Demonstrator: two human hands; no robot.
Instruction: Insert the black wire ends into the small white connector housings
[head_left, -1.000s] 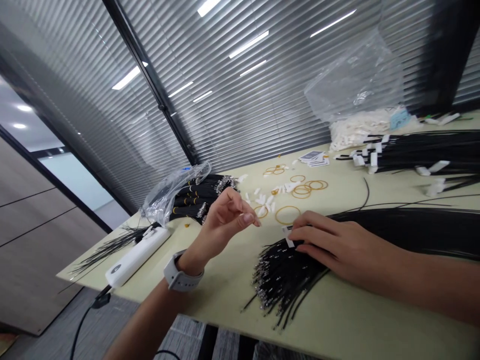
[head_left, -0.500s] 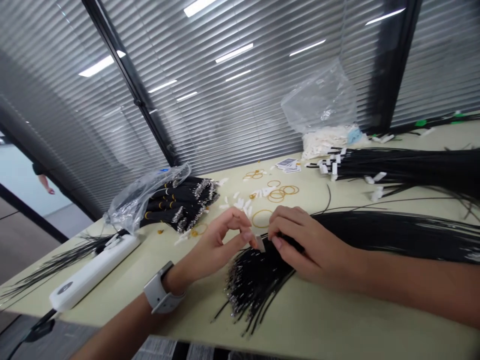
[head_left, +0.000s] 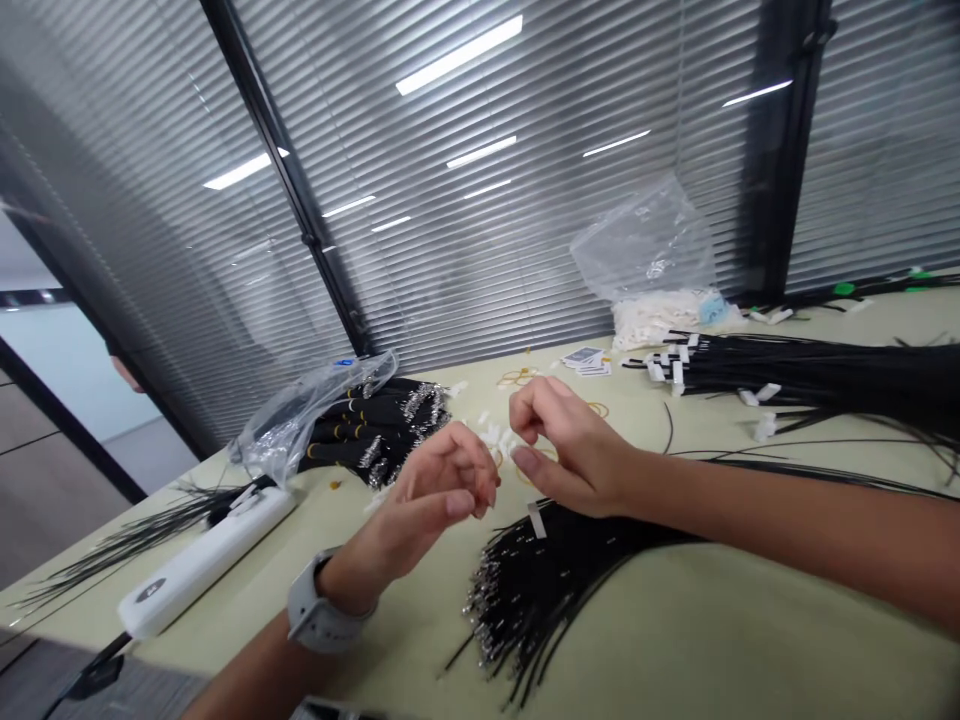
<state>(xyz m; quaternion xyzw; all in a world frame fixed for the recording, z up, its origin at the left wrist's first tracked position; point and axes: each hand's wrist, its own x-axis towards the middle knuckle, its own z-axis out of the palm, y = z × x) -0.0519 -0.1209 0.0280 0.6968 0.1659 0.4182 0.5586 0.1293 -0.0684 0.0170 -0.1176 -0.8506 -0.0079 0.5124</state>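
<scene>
just below the right hand lie cables. its fingers curl, grip unclear. the left hand, half open, looks released.

I'm counting two bare hands mid-frame, a left and a right. One watch and one white power strip, lower left. Clear plastic bags: two, one left of centre, one upper right. One white tag, lower centre; small white pieces at centre, too jumbled for me to count.
</scene>
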